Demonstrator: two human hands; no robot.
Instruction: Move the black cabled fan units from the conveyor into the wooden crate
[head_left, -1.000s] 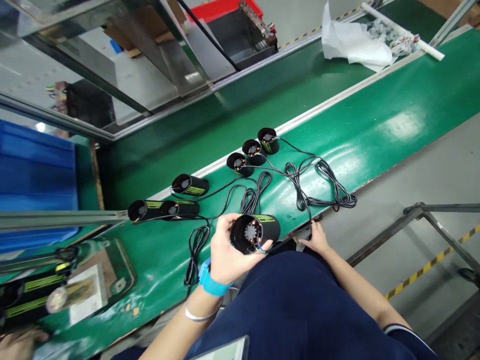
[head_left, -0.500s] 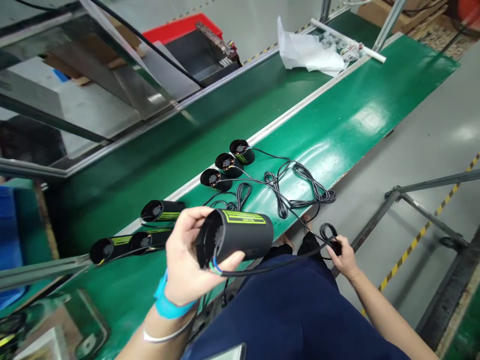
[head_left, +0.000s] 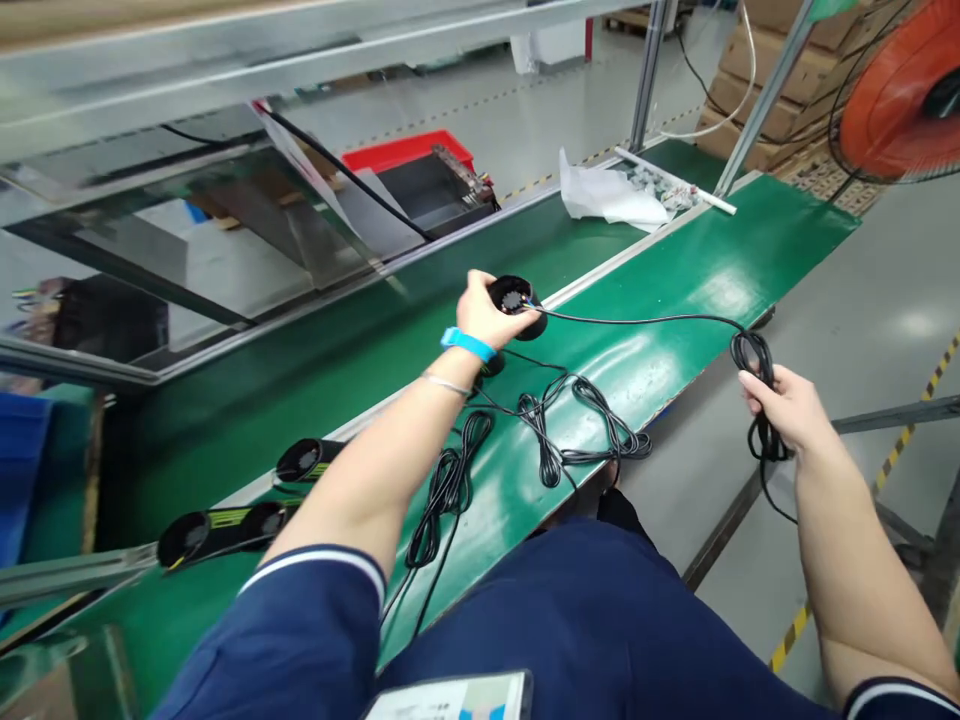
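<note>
My left hand is closed around a black cylindrical housing above the far edge of the green bench. Its open end shows a finned dark part and small coloured wires. A black cable runs from it to the right, where my right hand grips its coiled bundle beyond the bench's front edge. Below my left wrist, another black housing is mostly hidden. Several like housings lie on their sides to the left, partly behind my forearm.
Bundled black cables lie along the green bench, some near its front edge. White wrapping sheet and a white tube are at the far end. An orange fan stands at upper right. A metal frame crosses overhead.
My left hand has carried the housing away from my body to the row at the bench's far edge. My right hand has risen and moved right with the coiled cable, drawing the cable out.
</note>
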